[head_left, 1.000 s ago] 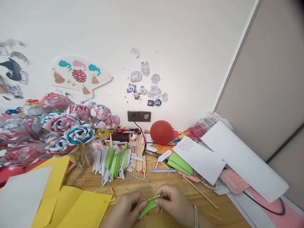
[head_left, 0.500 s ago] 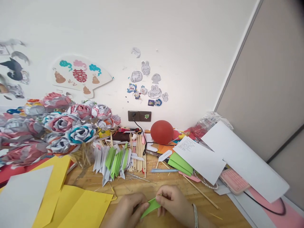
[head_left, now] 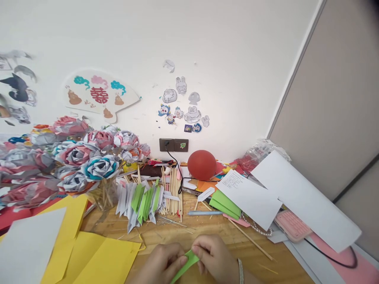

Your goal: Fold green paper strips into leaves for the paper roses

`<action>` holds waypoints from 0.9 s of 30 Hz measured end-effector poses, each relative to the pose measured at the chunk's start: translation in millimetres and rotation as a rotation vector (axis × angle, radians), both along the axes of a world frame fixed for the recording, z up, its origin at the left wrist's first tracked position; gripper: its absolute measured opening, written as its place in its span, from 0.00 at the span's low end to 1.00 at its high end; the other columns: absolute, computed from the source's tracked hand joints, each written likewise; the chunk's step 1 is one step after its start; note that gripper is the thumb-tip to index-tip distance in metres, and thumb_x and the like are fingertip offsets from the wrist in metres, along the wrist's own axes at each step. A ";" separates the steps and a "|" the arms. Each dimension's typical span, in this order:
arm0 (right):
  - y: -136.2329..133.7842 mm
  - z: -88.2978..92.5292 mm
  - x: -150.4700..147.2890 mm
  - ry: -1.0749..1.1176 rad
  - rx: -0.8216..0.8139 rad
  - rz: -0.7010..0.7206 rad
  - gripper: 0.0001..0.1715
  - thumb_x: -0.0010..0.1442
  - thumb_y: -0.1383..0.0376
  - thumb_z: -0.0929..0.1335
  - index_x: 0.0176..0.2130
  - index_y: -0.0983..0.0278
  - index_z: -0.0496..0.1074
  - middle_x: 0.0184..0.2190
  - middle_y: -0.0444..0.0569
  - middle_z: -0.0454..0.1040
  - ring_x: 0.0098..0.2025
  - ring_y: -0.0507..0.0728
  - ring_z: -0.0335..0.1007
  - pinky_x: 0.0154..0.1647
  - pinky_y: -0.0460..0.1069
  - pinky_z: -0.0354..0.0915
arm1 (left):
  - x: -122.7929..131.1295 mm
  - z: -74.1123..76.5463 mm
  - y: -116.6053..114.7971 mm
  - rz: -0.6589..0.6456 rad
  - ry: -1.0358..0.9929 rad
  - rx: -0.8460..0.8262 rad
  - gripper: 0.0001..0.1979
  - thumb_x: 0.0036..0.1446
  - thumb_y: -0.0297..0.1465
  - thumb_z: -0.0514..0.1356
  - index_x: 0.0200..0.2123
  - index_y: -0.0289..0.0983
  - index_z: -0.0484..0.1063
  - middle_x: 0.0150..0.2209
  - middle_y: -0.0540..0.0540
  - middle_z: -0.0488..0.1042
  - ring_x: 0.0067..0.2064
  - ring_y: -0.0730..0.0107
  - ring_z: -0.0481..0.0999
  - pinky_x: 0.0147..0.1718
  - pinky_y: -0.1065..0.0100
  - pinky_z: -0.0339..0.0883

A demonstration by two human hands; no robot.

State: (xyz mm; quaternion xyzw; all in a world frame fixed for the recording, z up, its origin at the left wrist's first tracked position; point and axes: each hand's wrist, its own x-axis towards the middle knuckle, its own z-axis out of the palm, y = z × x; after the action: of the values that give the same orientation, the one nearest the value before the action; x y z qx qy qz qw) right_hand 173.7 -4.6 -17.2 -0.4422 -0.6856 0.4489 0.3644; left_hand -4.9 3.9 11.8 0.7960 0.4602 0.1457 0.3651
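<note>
Both the left hand [head_left: 161, 262] and right hand [head_left: 213, 256] pinch a green paper strip [head_left: 186, 265] (steadying its fold) near the yellow paper [head_left: 100, 260].

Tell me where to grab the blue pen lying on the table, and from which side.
Take the blue pen at mid-barrel, from above, thumb and fingers across its width. It lies flat and level, left to right, on the wooden table; its right end runs in under the green paper, so the middle and left are freest.
</note>
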 end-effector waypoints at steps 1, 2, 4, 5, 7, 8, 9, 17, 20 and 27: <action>0.9 1.3 1.5 -0.018 0.033 -0.028 0.30 0.59 0.44 0.59 0.20 0.63 0.62 0.12 0.39 0.59 0.16 0.49 0.55 0.21 0.44 0.56 | -0.7 -0.3 1.6 0.012 0.000 -0.011 0.15 0.54 0.41 0.47 0.19 0.40 0.56 0.19 0.55 0.57 0.23 0.72 0.58 0.24 0.73 0.49; 1.8 2.4 2.9 -0.031 0.055 -0.050 0.30 0.59 0.44 0.59 0.20 0.63 0.62 0.11 0.39 0.58 0.16 0.49 0.55 0.22 0.44 0.56 | -1.3 -0.5 3.2 0.026 -0.003 -0.018 0.15 0.53 0.41 0.48 0.19 0.40 0.56 0.19 0.55 0.57 0.24 0.72 0.58 0.24 0.73 0.49; 3.8 3.8 5.5 -0.026 0.051 -0.074 0.30 0.58 0.43 0.58 0.21 0.63 0.62 0.11 0.38 0.57 0.16 0.49 0.54 0.21 0.44 0.55 | -2.6 -0.7 6.6 0.047 -0.021 -0.034 0.16 0.52 0.43 0.49 0.19 0.40 0.55 0.18 0.55 0.56 0.23 0.72 0.58 0.23 0.73 0.49; 4.9 4.1 6.7 -0.014 0.038 -0.086 0.30 0.58 0.42 0.58 0.21 0.63 0.62 0.12 0.38 0.57 0.16 0.49 0.54 0.21 0.44 0.54 | -3.3 -1.1 8.3 0.063 -0.042 -0.045 0.16 0.52 0.44 0.48 0.19 0.40 0.55 0.18 0.56 0.56 0.22 0.72 0.58 0.23 0.73 0.49; 7.4 4.3 9.5 0.006 0.016 -0.104 0.30 0.57 0.41 0.59 0.22 0.63 0.61 0.12 0.38 0.57 0.16 0.49 0.54 0.21 0.44 0.54 | -4.8 -2.7 11.8 0.104 -0.093 -0.078 0.19 0.52 0.48 0.48 0.19 0.40 0.56 0.18 0.56 0.56 0.19 0.74 0.57 0.20 0.73 0.49; 8.7 4.1 11.0 0.011 0.008 -0.109 0.30 0.56 0.41 0.59 0.22 0.63 0.61 0.12 0.38 0.57 0.16 0.49 0.54 0.21 0.44 0.54 | -5.5 -4.2 13.4 0.127 -0.118 -0.097 0.21 0.51 0.51 0.48 0.19 0.40 0.57 0.17 0.57 0.55 0.18 0.75 0.56 0.19 0.73 0.48; 9.9 3.9 12.4 0.013 0.003 -0.113 0.30 0.56 0.40 0.59 0.22 0.63 0.61 0.12 0.38 0.57 0.16 0.49 0.53 0.21 0.44 0.54 | -6.3 -6.2 15.0 0.151 -0.140 -0.120 0.23 0.49 0.54 0.48 0.19 0.40 0.56 0.16 0.58 0.54 0.16 0.76 0.55 0.18 0.73 0.47; 17.8 0.8 16.9 0.040 -0.119 -0.139 0.29 0.53 0.41 0.59 0.23 0.62 0.60 0.12 0.38 0.59 0.14 0.48 0.51 0.15 0.43 0.50 | -11.6 -23.9 27.5 0.225 -0.337 -0.318 0.30 0.41 0.63 0.49 0.20 0.40 0.57 0.10 0.57 0.62 0.11 0.79 0.56 0.13 0.76 0.46; 20.9 0.5 19.1 0.086 -0.183 -0.149 0.26 0.51 0.43 0.61 0.27 0.63 0.62 0.12 0.38 0.61 0.13 0.48 0.53 0.14 0.43 0.50 | -16.1 -23.0 36.8 0.279 -0.472 -0.306 0.30 0.41 0.61 0.53 0.26 0.39 0.61 0.11 0.57 0.65 0.11 0.78 0.58 0.13 0.76 0.48; 16.0 -3.6 16.5 0.203 -0.258 -0.034 0.26 0.50 0.47 0.64 0.39 0.65 0.62 0.14 0.37 0.65 0.14 0.49 0.59 0.16 0.43 0.55 | -24.7 -13.1 39.8 0.363 -0.542 -0.069 0.24 0.49 0.53 0.54 0.37 0.38 0.66 0.19 0.54 0.69 0.20 0.70 0.67 0.21 0.71 0.58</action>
State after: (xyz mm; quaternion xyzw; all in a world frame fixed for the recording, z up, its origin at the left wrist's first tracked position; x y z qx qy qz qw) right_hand 190.2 11.4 -20.8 -0.4493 -0.5744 0.5694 0.3795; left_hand -29.6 43.7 -1.3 0.6203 0.4854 0.3993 0.4692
